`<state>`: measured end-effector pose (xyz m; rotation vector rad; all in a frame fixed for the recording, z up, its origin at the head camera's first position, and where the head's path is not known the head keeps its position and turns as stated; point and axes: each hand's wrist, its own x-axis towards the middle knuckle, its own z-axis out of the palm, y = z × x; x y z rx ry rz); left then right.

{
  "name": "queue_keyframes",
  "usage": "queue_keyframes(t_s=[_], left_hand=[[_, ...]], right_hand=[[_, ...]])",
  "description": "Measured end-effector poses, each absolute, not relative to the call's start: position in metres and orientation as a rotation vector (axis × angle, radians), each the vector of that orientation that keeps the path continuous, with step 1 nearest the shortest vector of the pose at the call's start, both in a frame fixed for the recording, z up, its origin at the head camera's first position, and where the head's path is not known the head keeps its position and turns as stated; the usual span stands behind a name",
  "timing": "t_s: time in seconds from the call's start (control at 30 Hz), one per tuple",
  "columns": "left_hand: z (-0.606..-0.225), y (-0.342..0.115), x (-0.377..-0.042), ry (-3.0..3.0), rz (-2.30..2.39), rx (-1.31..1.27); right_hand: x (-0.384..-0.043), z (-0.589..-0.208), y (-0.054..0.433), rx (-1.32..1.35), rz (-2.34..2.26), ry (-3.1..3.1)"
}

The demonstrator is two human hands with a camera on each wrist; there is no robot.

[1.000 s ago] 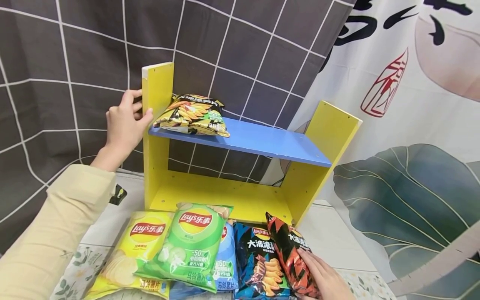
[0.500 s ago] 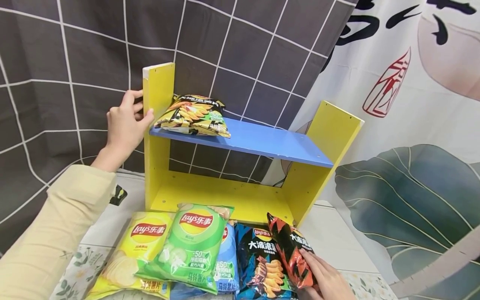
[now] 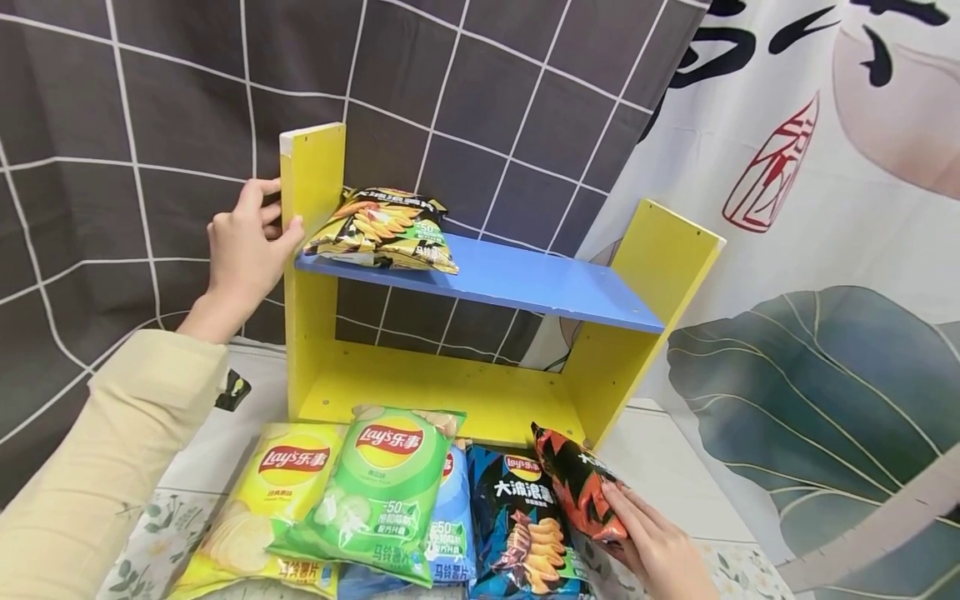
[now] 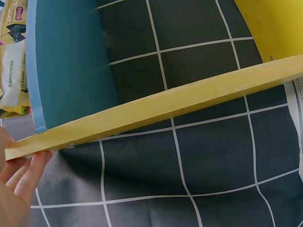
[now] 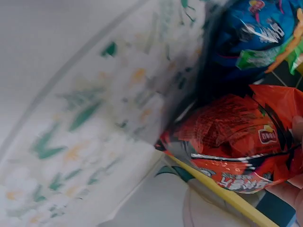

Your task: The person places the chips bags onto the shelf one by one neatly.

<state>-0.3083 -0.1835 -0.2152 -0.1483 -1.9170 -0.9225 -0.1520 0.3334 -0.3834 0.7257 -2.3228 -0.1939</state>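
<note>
My left hand grips the upper left side panel of a small yellow shelf, thumb at the front edge and fingers behind. In the left wrist view, its fingers lie against the panel's outer face. My right hand holds a red-and-black chip bag by its lower part; the bag is tilted, its top end toward the shelf. The right wrist view shows this red bag close up, with only a little of the hand at the right edge. A blue-and-black chip bag lies just left of it.
On the blue middle board sits a black-and-gold chip bag, at its left end. Yellow, green and light blue chip bags lie before the shelf. A dark checked curtain hangs behind.
The red chip bag has turned in my right hand: its lower end has come up and away from the blue-and-black bag. My left hand keeps its hold on the panel.
</note>
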Motion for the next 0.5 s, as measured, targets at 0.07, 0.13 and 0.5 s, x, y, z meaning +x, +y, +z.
queue_keyframes(t_s=[0.07,0.13,0.5], left_hand=[[-0.216,-0.184,-0.308,-1.917,-0.922,-0.144],[-0.216,-0.183,-0.308,-1.915,-0.927,-0.145],[-0.215,-0.185,-0.309,-1.913,-0.922,-0.149]], right_hand=[[-0.154,-0.379,0.333,0.73,-0.223,-2.298],[-0.155,-0.375,0.333,0.738,-0.243,-2.275],[-0.151,-0.363,0.335,0.811,-0.307,-2.25]])
